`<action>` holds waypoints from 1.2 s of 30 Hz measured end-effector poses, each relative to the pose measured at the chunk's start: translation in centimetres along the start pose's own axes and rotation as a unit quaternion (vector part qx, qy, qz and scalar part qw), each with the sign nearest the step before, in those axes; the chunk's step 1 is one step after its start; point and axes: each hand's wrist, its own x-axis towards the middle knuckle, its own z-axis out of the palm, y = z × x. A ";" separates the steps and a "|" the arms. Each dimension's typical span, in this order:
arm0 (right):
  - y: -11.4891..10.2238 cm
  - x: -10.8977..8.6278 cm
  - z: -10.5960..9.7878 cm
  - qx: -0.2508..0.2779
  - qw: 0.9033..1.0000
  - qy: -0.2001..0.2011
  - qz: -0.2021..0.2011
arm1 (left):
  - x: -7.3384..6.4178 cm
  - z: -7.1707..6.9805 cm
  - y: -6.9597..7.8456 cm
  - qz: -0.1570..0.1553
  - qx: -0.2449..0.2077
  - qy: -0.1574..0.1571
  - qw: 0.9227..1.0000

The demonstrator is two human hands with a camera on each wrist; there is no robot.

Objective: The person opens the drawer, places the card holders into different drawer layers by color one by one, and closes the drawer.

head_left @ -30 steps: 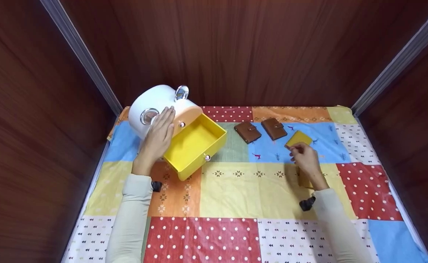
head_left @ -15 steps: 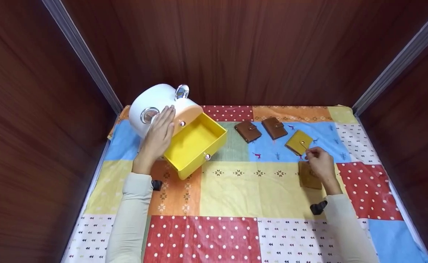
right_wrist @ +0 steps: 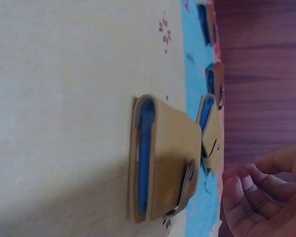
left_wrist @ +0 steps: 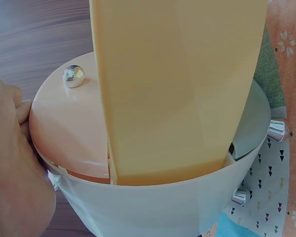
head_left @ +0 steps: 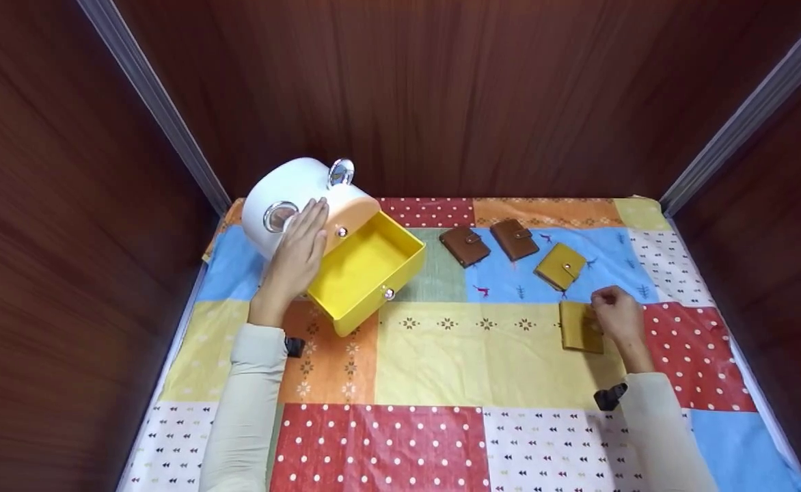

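Observation:
On the left, a white storage case (head_left: 284,188) with a peach front stands with its yellow drawer (head_left: 366,270) pulled out. My left hand (head_left: 296,249) rests on the case with straight fingers; in the left wrist view the hand (left_wrist: 19,163) lies against the side of the peach front (left_wrist: 69,123). My right hand (head_left: 619,318) hovers above the right edge of a mustard card wallet (head_left: 579,331), fingers loosely bent, holding nothing. In the right wrist view that wallet (right_wrist: 172,158) shows a snap strap and blue inside. A second mustard wallet (head_left: 560,266) lies just beyond it.
Two brown snap wallets (head_left: 464,246) lie farther back, left of the mustard pair. A patchwork cloth (head_left: 435,369) covers the table. Dark wood panels (head_left: 441,102) rise at the back and both sides. A round mirror (head_left: 340,173) sticks up from the case.
My right hand has drawn back from the farther mustard wallet, moving right and toward me, uncovering it and most of the nearer wallet. The left hand has stayed on the case.

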 end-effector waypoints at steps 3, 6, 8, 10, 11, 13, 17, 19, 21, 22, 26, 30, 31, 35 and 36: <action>0.5 0.0 0.0 0.005 1.000 -0.009 0.013 | 0.0 -0.1 0.0 -0.002 0.001 -0.001 1.000; 1.0 0.0 0.0 -0.004 1.000 -0.006 0.018 | 0.0 -0.1 0.0 -0.002 0.001 -0.001 1.000; 1.3 0.0 0.1 -0.014 1.000 -0.005 0.019 | -0.1 -0.1 0.0 -0.002 0.001 -0.001 1.000; 1.6 -0.1 0.2 -0.024 1.000 -0.005 0.019 | -0.1 -0.1 0.0 -0.002 0.000 0.000 1.000; 1.8 -0.2 0.2 -0.029 0.999 -0.007 0.020 | -0.1 -0.1 0.0 -0.002 0.000 0.001 1.000; 2.2 -0.3 0.2 -0.034 0.999 -0.018 0.028 | -0.1 0.0 0.0 0.000 0.000 0.003 1.000; 2.8 -0.4 0.2 -0.042 0.997 -0.037 0.051 | -0.1 0.0 0.0 0.004 0.001 0.006 1.000; 3.0 -0.4 0.3 -0.048 0.996 -0.046 0.063 | 0.0 0.0 0.0 0.005 0.000 0.005 1.000; 3.2 -0.5 0.3 -0.053 0.995 -0.056 0.071 | 0.0 0.0 0.1 0.005 -0.001 0.003 1.000; 3.2 -0.5 0.3 -0.055 0.994 -0.062 0.075 | 0.1 0.0 0.1 0.004 -0.002 0.002 1.000; 3.3 -0.7 0.4 -0.056 0.992 -0.078 0.082 | 0.1 -0.1 0.1 0.003 -0.003 0.000 1.000; 3.3 -0.7 0.5 -0.051 0.991 -0.085 0.085 | 0.0 0.0 0.1 0.003 0.000 0.005 1.000; 3.3 -0.7 0.5 -0.051 0.991 -0.085 0.087 | 0.0 0.0 0.1 0.004 -0.001 0.007 1.000; 3.3 -0.7 0.6 -0.053 0.990 -0.082 0.098 | 0.0 0.1 0.1 0.004 -0.003 0.007 1.000; 3.3 -0.6 0.6 -0.053 0.990 -0.083 0.100 | -0.1 0.1 0.1 0.002 -0.003 0.005 1.000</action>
